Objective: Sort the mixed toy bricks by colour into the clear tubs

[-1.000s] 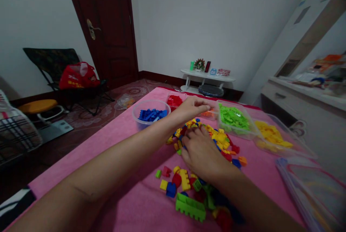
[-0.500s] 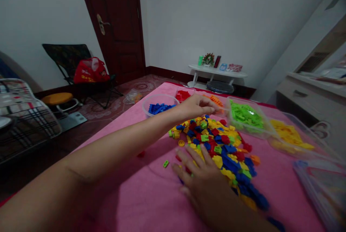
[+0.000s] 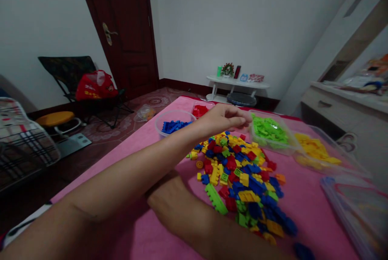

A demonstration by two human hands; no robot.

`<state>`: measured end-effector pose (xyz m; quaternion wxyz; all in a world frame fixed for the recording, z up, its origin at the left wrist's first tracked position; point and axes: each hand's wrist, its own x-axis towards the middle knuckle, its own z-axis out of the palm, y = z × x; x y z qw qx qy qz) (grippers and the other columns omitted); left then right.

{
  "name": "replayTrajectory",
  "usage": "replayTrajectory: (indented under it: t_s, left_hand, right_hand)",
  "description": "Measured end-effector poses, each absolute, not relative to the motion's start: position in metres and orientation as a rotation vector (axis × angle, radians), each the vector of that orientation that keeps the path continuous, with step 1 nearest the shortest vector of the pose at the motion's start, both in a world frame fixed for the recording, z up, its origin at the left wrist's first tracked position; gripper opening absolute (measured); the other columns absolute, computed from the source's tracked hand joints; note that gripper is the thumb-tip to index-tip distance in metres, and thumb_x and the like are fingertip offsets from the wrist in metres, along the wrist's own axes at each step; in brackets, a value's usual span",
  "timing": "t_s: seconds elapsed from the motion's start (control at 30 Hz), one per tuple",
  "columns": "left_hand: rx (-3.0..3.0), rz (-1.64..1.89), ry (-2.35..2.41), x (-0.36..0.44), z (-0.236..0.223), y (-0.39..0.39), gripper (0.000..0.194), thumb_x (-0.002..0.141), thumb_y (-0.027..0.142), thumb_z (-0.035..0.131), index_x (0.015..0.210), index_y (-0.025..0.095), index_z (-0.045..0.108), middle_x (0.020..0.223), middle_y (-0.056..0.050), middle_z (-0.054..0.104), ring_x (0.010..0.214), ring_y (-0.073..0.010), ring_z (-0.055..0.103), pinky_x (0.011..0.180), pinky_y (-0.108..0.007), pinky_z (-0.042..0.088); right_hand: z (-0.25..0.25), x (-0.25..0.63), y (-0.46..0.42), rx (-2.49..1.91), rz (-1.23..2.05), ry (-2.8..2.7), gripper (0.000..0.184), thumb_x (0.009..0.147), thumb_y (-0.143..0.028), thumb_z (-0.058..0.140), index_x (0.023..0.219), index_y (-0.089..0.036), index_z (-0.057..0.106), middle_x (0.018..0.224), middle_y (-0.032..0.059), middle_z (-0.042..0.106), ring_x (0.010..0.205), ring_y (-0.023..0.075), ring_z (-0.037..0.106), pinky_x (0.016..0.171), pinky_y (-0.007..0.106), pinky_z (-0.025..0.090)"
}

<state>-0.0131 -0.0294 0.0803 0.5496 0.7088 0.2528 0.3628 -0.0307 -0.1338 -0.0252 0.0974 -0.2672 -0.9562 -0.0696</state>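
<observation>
My left hand [image 3: 223, 119] hangs above the far side of the block pile, beside the tub of green blocks [image 3: 270, 128]. Its fingers stretch loosely to the right, and I see nothing held in them. My right hand [image 3: 165, 195] reaches left across the pink cloth, passing beneath my left forearm, which hides its fingers. To its right spreads a mixed pile of plastic building blocks [image 3: 239, 163] in yellow, blue, red and green. A long green block [image 3: 216, 199] lies at the pile's near left edge.
Beyond my left arm stand a round tub of blue blocks [image 3: 175, 126] and a box of red blocks [image 3: 200, 110]. Yellow blocks [image 3: 317, 149] fill a clear container on the right. A clear lidded box [image 3: 357, 207] sits near the right edge of the pink cloth [image 3: 315, 219].
My right hand has slid left off the pile to under my left forearm, uncovering the long green block. My left hand now hides the orange blocks. The view has shifted slightly.
</observation>
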Motion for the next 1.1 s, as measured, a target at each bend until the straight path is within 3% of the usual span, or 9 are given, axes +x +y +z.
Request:
replayTrajectory:
  t_s: [0.2,0.37,0.53,0.67,0.8,0.97,1.1]
  left_hand:
    - [1.589,0.928,0.566,-0.002,0.08,-0.026,0.015,0.081,0.012,0.055,0.085,0.012,0.069,0.08,-0.006,0.069,0.073,-0.0093,0.062,0.069,-0.022,0.047]
    - [1.596,0.999,0.628,0.017,0.069,-0.008,0.016,0.079,0.011,0.054,0.082,0.013,0.069,0.077,-0.006,0.069,0.069,-0.01,0.062,0.064,-0.021,0.046]
    - [1.873,1.148,0.85,0.005,0.042,0.016,0.015,0.075,0.018,0.057,0.082,0.016,0.071,0.075,-0.004,0.069,0.065,-0.0126,0.06,0.06,-0.022,0.045]
    - [2.297,0.737,1.025,-0.017,0.029,0.022,0.011,0.067,0.015,0.062,0.071,0.017,0.072,0.063,-0.003,0.067,0.058,-0.0143,0.058,0.053,-0.022,0.04]
    - [2.385,0.315,0.979,-0.025,0.03,0.015,0.012,0.058,0.016,0.071,0.07,0.02,0.072,0.064,0.0,0.068,0.056,-0.0135,0.058,0.05,-0.021,0.037]
    - [2.485,0.132,0.999,-0.021,0.028,0.004,0.022,0.05,0.015,0.076,0.07,0.023,0.073,0.066,0.0,0.069,0.056,-0.0142,0.057,0.048,-0.021,0.033]
    - [2.546,0.081,1.044,-0.019,0.026,0.003,0.02,0.054,0.011,0.068,0.07,0.023,0.074,0.068,0.0,0.069,0.056,-0.0131,0.056,0.049,-0.02,0.033]
  right_hand:
    - [0.004,0.018,-0.113,-1.413,-0.032,-2.856,0.027,0.077,-0.004,0.051,0.097,-0.011,0.068,0.101,0.0172,0.068,0.092,0.0278,0.062,0.078,0.043,0.048]
    - [0.036,0.081,-0.1,-1.499,0.216,-2.563,0.026,0.077,-0.008,0.049,0.089,-0.02,0.07,0.091,0.0054,0.071,0.084,0.0172,0.063,0.071,0.027,0.043]
    - [0.056,0.157,-0.075,-1.735,0.097,-2.11,0.02,0.082,-0.026,0.05,0.084,-0.02,0.07,0.081,0.0032,0.069,0.072,0.0158,0.06,0.063,0.025,0.039]
    - [0.054,0.195,-0.064,-1.889,0.205,-2.121,0.016,0.075,-0.027,0.059,0.083,-0.019,0.071,0.076,0.0026,0.067,0.068,0.0152,0.058,0.059,0.024,0.036]
    - [0.04,0.196,-0.063,-2.003,0.278,-2.195,0.025,0.067,-0.028,0.069,0.09,-0.021,0.07,0.084,0.0023,0.066,0.073,0.0149,0.057,0.061,0.024,0.036]
    - [0.03,0.186,-0.064,-2.071,0.242,-2.242,0.019,0.062,-0.023,0.07,0.081,-0.019,0.067,0.078,0.0008,0.064,0.067,0.0127,0.054,0.057,0.023,0.031]
    - [0.036,0.187,-0.064,-1.956,0.188,-2.269,0.007,0.068,-0.018,0.061,0.075,-0.017,0.065,0.072,0.0016,0.064,0.064,0.0128,0.053,0.056,0.023,0.032]
